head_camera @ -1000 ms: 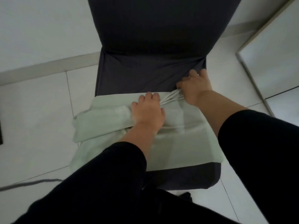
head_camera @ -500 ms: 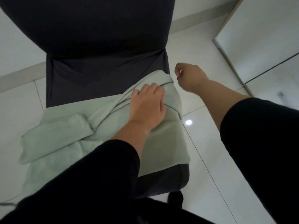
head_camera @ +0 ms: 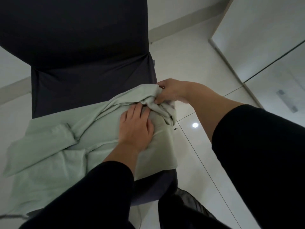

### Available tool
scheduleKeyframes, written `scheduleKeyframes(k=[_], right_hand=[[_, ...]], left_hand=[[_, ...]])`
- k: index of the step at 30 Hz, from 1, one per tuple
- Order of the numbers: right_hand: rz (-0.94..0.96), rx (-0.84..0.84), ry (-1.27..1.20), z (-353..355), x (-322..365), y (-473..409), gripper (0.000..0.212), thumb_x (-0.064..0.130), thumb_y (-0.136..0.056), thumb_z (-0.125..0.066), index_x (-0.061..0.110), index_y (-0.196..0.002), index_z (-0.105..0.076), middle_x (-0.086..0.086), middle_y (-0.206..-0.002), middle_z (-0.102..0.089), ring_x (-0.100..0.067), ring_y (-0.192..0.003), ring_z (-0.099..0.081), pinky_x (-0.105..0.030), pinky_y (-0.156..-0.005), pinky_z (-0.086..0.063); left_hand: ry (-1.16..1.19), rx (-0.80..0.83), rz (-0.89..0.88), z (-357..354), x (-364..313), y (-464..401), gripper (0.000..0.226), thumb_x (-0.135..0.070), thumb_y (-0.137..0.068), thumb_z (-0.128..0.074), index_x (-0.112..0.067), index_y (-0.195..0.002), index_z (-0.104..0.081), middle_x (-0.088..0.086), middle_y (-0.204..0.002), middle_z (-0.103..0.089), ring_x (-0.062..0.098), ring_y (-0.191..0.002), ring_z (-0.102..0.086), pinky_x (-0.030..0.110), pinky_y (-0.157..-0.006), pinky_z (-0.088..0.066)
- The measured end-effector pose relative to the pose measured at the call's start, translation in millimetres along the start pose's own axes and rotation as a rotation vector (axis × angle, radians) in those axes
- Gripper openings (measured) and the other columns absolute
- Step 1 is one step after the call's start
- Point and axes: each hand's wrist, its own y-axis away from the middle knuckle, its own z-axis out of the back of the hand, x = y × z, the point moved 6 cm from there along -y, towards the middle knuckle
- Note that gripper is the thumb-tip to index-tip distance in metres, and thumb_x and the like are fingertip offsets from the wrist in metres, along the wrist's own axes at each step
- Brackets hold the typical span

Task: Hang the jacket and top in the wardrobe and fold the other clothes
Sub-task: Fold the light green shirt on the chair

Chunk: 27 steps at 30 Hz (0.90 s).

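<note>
You have 1 dark chair [head_camera: 92, 83] on the pale tiled floor [head_camera: 194, 66]; a pale green garment [head_camera: 54, 151] lies across its seat.

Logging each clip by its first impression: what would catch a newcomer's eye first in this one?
The pale green garment spread over the seat of the dark-covered chair stands out at centre. The left hand presses flat on it while the right hand grips a bunched edge at the seat's right side. A glossy white tiled floor surrounds the chair.
</note>
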Motion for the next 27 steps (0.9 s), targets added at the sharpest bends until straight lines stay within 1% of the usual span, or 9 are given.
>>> scheduleKeyframes(k=[3,5,8,12,15,19,21,23,27], right_hand=[[0.135,-0.344,0.204,33,-1,7,0.026,0.003,-0.079,-0.061,0.022,-0.097,-0.063,0.002,-0.082,-0.057,-0.022,-0.084,-0.056,-0.023,-0.063,-0.043],[0.153,-0.684,0.106,61,-13,20,0.027,0.001,-0.077,-0.049,0.027,-0.082,-0.055,0.002,-0.078,-0.055,-0.023,-0.078,-0.054,-0.023,-0.062,-0.034],[0.001,-0.989,-0.055,81,-48,41,0.016,0.008,-0.079,-0.041,0.021,-0.072,-0.038,0.001,-0.071,-0.048,-0.028,-0.077,-0.048,-0.032,-0.066,-0.033],[-0.203,-0.874,-0.099,61,-89,38,0.002,0.023,-0.087,-0.044,0.021,-0.088,-0.043,-0.003,-0.084,-0.053,-0.033,-0.094,-0.058,-0.041,-0.083,-0.047],[-0.260,-0.787,-0.055,38,-102,28,0.025,0.020,-0.088,-0.048,0.022,-0.113,-0.049,-0.007,-0.106,-0.057,-0.032,-0.109,-0.054,-0.038,-0.087,-0.043],[-0.196,-0.614,0.108,-3,-93,18,0.054,0.013,-0.084,-0.057,0.031,-0.131,-0.036,-0.004,-0.126,-0.040,-0.027,-0.116,-0.040,-0.033,-0.081,-0.030],[-0.114,-0.500,0.176,-26,-85,14,0.060,0.014,-0.081,-0.061,0.035,-0.132,-0.037,-0.003,-0.129,-0.035,-0.026,-0.118,-0.036,-0.034,-0.082,-0.031],[-0.030,-0.458,0.200,-44,-78,12,0.049,0.024,-0.083,-0.061,0.034,-0.128,-0.045,-0.002,-0.128,-0.038,-0.024,-0.118,-0.038,-0.034,-0.084,-0.032],[-0.025,-0.588,0.171,-41,-72,15,0.022,0.026,-0.089,-0.048,0.025,-0.109,-0.058,-0.001,-0.109,-0.056,-0.025,-0.104,-0.052,-0.035,-0.081,-0.037]], left_hand=[[-0.014,0.115,0.048,2,1,-10,0.055,-0.041,-0.091,-0.025,-0.028,-0.144,-0.036,0.004,-0.146,-0.037,0.025,-0.132,-0.034,0.042,-0.109,-0.024],[0.000,0.191,0.104,-2,1,-17,0.054,-0.039,-0.096,-0.027,-0.033,-0.149,-0.021,0.002,-0.154,-0.025,0.025,-0.138,-0.024,0.043,-0.112,-0.018],[0.046,0.258,0.209,-8,-3,-23,0.049,-0.039,-0.099,-0.026,-0.026,-0.146,-0.032,0.009,-0.150,-0.035,0.031,-0.137,-0.031,0.044,-0.112,-0.022],[0.059,0.270,0.309,-11,-9,-27,0.050,-0.037,-0.100,-0.024,-0.013,-0.139,-0.045,0.015,-0.143,-0.044,0.034,-0.134,-0.036,0.046,-0.112,-0.023],[-0.012,0.305,0.252,-20,-10,-27,0.051,-0.036,-0.099,-0.019,-0.017,-0.138,-0.045,0.013,-0.142,-0.046,0.033,-0.132,-0.038,0.047,-0.110,-0.025],[0.029,0.252,0.228,-17,-10,-23,0.052,-0.044,-0.100,-0.021,-0.018,-0.136,-0.048,0.010,-0.139,-0.049,0.031,-0.131,-0.040,0.043,-0.110,-0.025],[0.108,0.224,0.184,-10,-15,-21,0.047,-0.046,-0.098,-0.028,-0.020,-0.128,-0.053,0.009,-0.135,-0.053,0.029,-0.129,-0.042,0.039,-0.108,-0.028],[0.219,0.212,0.124,-4,-25,-19,0.039,-0.045,-0.097,-0.034,-0.023,-0.117,-0.059,0.006,-0.124,-0.060,0.027,-0.119,-0.049,0.034,-0.100,-0.035],[0.301,0.107,0.086,8,-34,-13,0.038,-0.042,-0.097,-0.038,-0.018,-0.109,-0.065,0.006,-0.109,-0.066,0.026,-0.108,-0.057,0.034,-0.094,-0.042]])
